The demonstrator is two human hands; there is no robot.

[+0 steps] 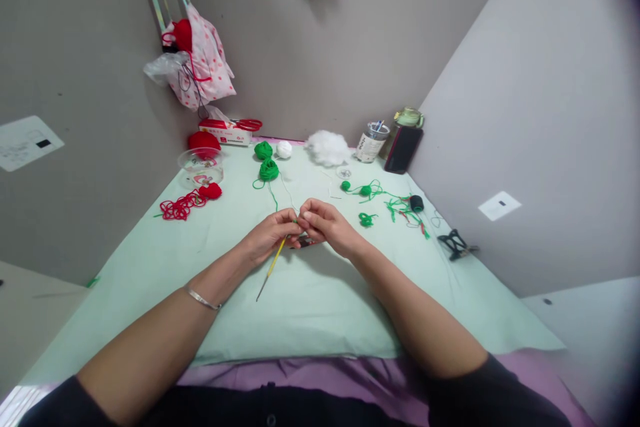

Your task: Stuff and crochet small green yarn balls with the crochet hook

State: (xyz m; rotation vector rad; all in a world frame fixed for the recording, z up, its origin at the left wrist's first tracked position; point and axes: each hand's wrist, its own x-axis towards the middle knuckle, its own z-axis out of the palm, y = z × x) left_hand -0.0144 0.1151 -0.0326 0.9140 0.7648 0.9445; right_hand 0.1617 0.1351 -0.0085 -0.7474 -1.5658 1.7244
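Observation:
My left hand (270,237) is closed around a crochet hook (273,263) with a yellow handle, its metal end pointing down toward me. Fingertip to fingertip with it, my right hand (327,225) pinches yarn; a small bit of green shows between the hands, mostly hidden by the fingers. A green strand and a white strand (289,192) run up from my hands toward a green yarn ball (269,169) and a white yarn ball (284,149). Beneath my hands lies a dark, flat object (306,241), partly covered.
On the left are red yarn (184,205), a clear plastic tub (200,167) and red-handled scissors (249,125) on a box. White stuffing (329,147), a pen can (373,142) and a dark phone-like slab (404,149) stand behind. Green yarn scraps (367,219) and a black clip (455,245) lie right.

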